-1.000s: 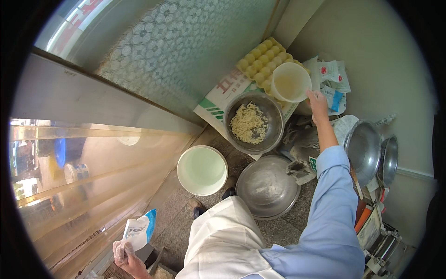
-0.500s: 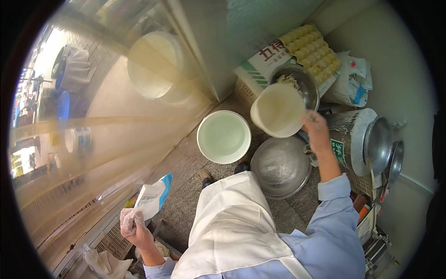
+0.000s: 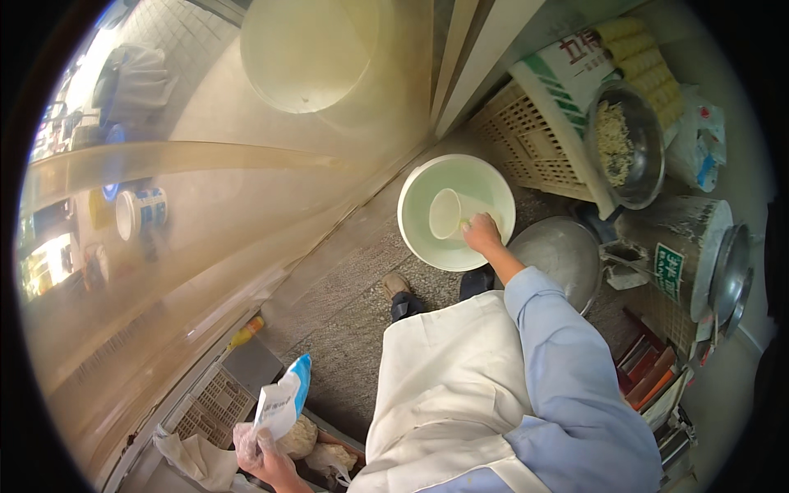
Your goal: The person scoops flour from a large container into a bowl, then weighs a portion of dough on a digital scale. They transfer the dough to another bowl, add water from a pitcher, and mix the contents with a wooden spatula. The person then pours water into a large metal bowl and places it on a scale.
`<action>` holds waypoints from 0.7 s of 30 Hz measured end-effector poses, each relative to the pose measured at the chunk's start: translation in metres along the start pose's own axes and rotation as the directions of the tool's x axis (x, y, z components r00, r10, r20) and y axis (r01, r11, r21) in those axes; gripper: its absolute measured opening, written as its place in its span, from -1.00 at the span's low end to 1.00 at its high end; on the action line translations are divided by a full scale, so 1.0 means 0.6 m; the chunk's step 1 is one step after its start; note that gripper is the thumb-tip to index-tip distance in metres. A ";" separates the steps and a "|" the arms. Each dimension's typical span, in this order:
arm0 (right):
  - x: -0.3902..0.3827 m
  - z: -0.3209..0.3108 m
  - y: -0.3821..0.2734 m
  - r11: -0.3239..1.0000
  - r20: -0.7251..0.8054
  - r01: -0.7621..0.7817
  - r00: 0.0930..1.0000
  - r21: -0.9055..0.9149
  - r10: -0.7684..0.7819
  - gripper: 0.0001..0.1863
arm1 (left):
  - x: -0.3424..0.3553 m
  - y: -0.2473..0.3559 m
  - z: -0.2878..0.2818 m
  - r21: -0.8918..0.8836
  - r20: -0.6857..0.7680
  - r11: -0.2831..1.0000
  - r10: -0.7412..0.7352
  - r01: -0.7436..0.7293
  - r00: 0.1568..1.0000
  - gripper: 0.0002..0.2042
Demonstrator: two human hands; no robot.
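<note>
My right hand grips a pale translucent plastic jug dipped inside a white round bucket of pale greenish water on the floor. At the lower left, my left hand, in a thin clear glove, pinches a white and blue packet. Just right of the bucket lies a wide steel basin. A steel bowl with pale shredded food rests up at the right, beside egg trays.
A plastic crate supports a printed sack. A steel drum, stacked bowls and tools line the right wall. A translucent curtain hangs along the left. Low crates stand below it.
My right hand has carried the jug down and left, from beside the egg trays into the bucket. My left hand still holds the packet. The view has turned.
</note>
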State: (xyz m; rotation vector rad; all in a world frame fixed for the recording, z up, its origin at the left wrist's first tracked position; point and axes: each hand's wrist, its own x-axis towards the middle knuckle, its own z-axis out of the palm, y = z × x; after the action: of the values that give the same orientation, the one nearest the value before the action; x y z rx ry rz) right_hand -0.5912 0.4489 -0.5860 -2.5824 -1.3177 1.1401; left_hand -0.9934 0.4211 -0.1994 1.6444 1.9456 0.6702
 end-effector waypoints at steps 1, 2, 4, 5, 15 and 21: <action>0.009 0.019 -0.009 0.998 -0.007 -0.060 0.998 0.010 0.060 -0.72 | -0.001 -0.012 0.002 -0.029 -0.007 1.000 0.009 -0.009 1.000 -0.84; 0.016 0.037 -0.018 0.995 -0.033 -0.094 0.995 0.022 0.095 -0.73 | -0.001 -0.026 0.005 -0.045 -0.020 0.999 -0.007 0.007 1.000 -0.84; 0.039 0.064 -0.033 0.990 -0.012 -0.123 0.992 -0.063 0.122 -0.77 | 0.000 -0.051 0.013 -0.081 -0.053 0.996 -0.041 0.037 0.998 -0.83; 0.047 0.078 -0.039 0.987 -0.010 -0.121 0.993 -0.103 0.121 -0.79 | -0.001 -0.061 0.012 -0.038 -0.047 0.997 -0.066 0.064 0.997 -0.82; 0.108 0.184 -0.023 0.978 0.036 -0.165 0.985 -0.131 0.171 -0.82 | 0.001 -0.105 0.011 0.363 0.025 0.932 0.007 -0.015 1.000 -0.87; 0.087 0.160 -0.016 0.986 0.063 -0.163 0.985 0.037 0.161 -0.73 | 0.015 -0.067 0.040 -0.044 -0.047 0.993 -0.113 0.111 0.992 -0.81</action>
State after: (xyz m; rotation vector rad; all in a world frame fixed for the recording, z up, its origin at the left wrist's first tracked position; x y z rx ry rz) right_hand -0.6380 0.4646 -0.6843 -2.6870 -1.0975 1.2642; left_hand -1.0085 0.4252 -0.2446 1.4951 2.0283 0.7090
